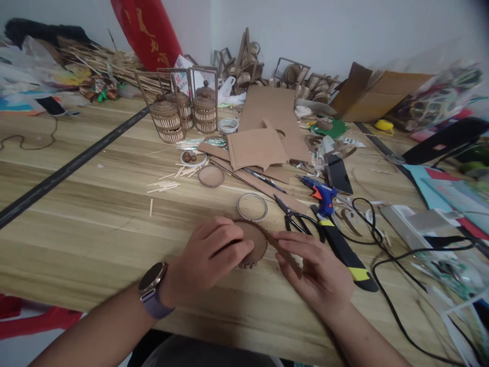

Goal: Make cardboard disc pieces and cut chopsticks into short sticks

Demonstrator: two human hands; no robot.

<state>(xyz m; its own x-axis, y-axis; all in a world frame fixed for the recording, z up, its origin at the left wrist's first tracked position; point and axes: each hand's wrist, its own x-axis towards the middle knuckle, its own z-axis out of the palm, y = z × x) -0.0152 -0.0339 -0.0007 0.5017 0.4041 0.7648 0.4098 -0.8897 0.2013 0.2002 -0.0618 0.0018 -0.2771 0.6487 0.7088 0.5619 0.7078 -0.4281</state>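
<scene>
Near the table's front, my left hand is closed on a round brown cardboard disc, its fingers pressing on the disc's face and edge. A corrugated cardboard strip runs round part of the disc's rim and trails off to the right. That loose end is pinched between the thumb and fingers of my right hand. Just beyond the disc lies a roll of tape or pale ring. Black-handled scissors rest beyond my right hand. Farther off sits a small finished-looking disc with a rim.
A blue glue gun, a black-and-yellow cutter and a black cable lie to the right. Cardboard sheets, short sticks and a dish of brown beads lie ahead. Small lidded baskets stand behind.
</scene>
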